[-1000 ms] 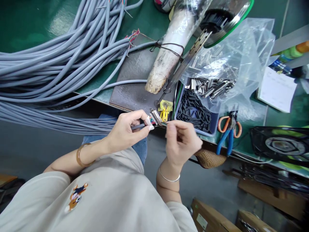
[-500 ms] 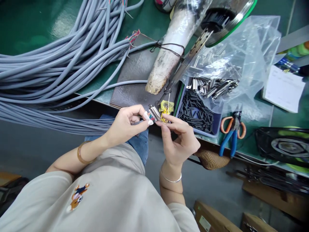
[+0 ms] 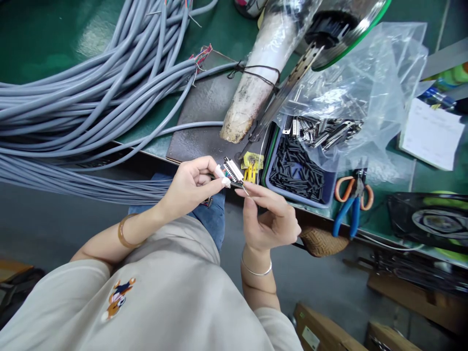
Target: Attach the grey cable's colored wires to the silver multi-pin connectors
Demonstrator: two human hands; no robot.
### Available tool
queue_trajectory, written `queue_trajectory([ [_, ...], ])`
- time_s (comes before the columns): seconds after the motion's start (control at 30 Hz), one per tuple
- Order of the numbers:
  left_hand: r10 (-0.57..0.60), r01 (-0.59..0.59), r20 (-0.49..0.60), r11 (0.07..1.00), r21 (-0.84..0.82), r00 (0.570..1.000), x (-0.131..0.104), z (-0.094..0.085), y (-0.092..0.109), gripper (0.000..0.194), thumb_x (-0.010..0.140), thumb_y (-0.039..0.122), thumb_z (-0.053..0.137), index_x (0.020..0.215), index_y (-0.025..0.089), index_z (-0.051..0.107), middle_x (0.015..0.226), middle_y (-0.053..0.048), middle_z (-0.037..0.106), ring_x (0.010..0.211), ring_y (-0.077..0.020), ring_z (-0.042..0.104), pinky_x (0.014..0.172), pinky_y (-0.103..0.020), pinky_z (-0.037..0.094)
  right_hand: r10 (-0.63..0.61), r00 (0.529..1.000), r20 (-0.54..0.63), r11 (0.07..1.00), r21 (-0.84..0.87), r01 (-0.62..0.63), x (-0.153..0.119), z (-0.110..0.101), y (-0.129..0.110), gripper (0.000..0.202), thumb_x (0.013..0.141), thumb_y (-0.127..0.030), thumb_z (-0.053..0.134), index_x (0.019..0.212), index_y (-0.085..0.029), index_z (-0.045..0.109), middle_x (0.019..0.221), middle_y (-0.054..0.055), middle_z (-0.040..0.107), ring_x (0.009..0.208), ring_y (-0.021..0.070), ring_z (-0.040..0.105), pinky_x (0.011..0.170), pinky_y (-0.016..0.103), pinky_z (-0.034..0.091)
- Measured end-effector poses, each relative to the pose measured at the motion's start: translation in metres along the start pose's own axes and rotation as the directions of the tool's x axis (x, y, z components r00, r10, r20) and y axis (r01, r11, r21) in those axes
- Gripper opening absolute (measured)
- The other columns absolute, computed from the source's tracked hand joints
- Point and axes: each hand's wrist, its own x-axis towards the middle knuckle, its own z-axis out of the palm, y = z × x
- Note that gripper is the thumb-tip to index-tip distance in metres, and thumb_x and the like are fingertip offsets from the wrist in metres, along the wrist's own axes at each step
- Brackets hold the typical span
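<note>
My left hand point(image 3: 197, 183), with white wraps on its thumb and fingertip, is closed in a pinch on a multi-pin connector point(image 3: 234, 169). Small coloured wires show at the connector's near side, and the fingertips partly hide them. Close by on the right, my right hand point(image 3: 272, 214) is pinched shut on a thin silvery wire point(image 3: 246, 191), its end close to the connector. Just beyond the connector stands a soldering iron point(image 3: 281, 95), slanting down with its tip toward the table edge. A yellow clip point(image 3: 250, 170) sits beside the connector.
A thick bundle of grey cables point(image 3: 91, 107) covers the left. A white wrapped tube point(image 3: 252, 83) hangs over a dark mat point(image 3: 204, 102). To the right are a blue bin point(image 3: 268, 183) of black sleeves, a plastic bag point(image 3: 391, 83) of connectors, and pliers point(image 3: 353, 200).
My right hand has drawn slightly back and down from the connector, uncovering the yellow clip. The connector has shifted slightly up and left in my left hand.
</note>
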Motion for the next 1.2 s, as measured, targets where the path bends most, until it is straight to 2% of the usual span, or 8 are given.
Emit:
queue_trajectory([
  [0.13, 0.010, -0.010, 0.002, 1.000, 0.011, 1.000, 0.000, 0.000, 0.000, 0.025, 0.072, 0.021, 0.084, 0.075, 0.017, 0.059, 0.053, 0.007, 0.050, 0.040, -0.0018, 0.037, 0.037, -0.015, 0.029, -0.020, 0.999, 0.027, 0.994, -0.106, 0.022, 0.006, 0.001, 0.002, 0.022, 0.089, -0.011, 0.071, 0.104, -0.026, 0.066, 0.107, 0.003, 0.081, 0.090, 0.0187, 0.080, 0.078, 0.035, 0.067],
  [0.3, 0.033, -0.033, -0.010, 0.999, 0.028, 0.999, -0.001, 0.000, -0.001, 0.020, 0.074, 0.017, 0.079, 0.073, 0.017, 0.059, 0.056, 0.005, 0.054, 0.039, -0.0016, 0.039, 0.037, -0.015, 0.031, 0.072, 0.996, 0.053, 0.995, -0.072, -0.068, 0.006, 0.009, 0.005, 0.018, 0.089, -0.009, 0.071, 0.099, -0.024, 0.066, 0.111, 0.005, 0.080, 0.101, 0.0184, 0.079, 0.086, 0.033, 0.066],
  [0.4, 0.058, -0.057, -0.036, 0.998, 0.029, 0.998, 0.000, 0.002, -0.002, 0.019, 0.073, 0.017, 0.078, 0.072, 0.017, 0.059, 0.061, 0.003, 0.059, 0.044, -0.0027, 0.045, 0.041, -0.015, 0.035, 0.089, 0.995, 0.047, 0.995, -0.053, -0.086, 0.005, 0.012, 0.007, 0.016, 0.090, -0.010, 0.071, 0.098, -0.023, 0.065, 0.113, 0.004, 0.080, 0.101, 0.0183, 0.079, 0.084, 0.031, 0.067],
  [0.57, 0.125, -0.118, -0.126, 0.991, 0.064, 0.984, 0.006, 0.005, -0.003, 0.020, 0.070, 0.017, 0.078, 0.069, 0.016, 0.058, 0.067, 0.001, 0.061, 0.055, -0.0048, 0.052, 0.046, -0.015, 0.037, 0.184, 0.977, 0.104, 0.983, -0.020, -0.183, 0.009, 0.010, 0.005, 0.013, 0.092, -0.011, 0.068, 0.098, -0.023, 0.065, 0.116, 0.005, 0.080, 0.100, 0.0178, 0.080, 0.074, 0.025, 0.067],
  [0.87, 0.231, -0.210, -0.181, 0.970, 0.125, 0.956, 0.015, 0.013, -0.001, 0.017, 0.070, 0.016, 0.072, 0.068, 0.017, 0.055, 0.065, 0.004, 0.056, 0.056, -0.0052, 0.052, 0.051, -0.016, 0.041, 0.128, 0.980, 0.153, 0.990, -0.084, -0.116, 0.026, 0.007, 0.007, 0.011, 0.093, -0.015, 0.069, 0.093, -0.024, 0.062, 0.119, 0.004, 0.080, 0.095, 0.0189, 0.081, 0.073, 0.026, 0.067],
  [1.2, 0.252, -0.235, -0.217, 0.967, 0.102, 0.943, 0.022, 0.021, 0.003, 0.017, 0.071, 0.014, 0.073, 0.069, 0.017, 0.056, 0.067, 0.004, 0.056, 0.056, -0.0050, 0.052, 0.052, -0.016, 0.042, 0.137, 0.971, 0.194, 0.990, -0.048, -0.130, 0.038, 0.003, 0.011, 0.011, 0.092, -0.014, 0.069, 0.092, -0.023, 0.063, 0.123, 0.005, 0.079, 0.100, 0.0201, 0.080, 0.080, 0.029, 0.067],
])
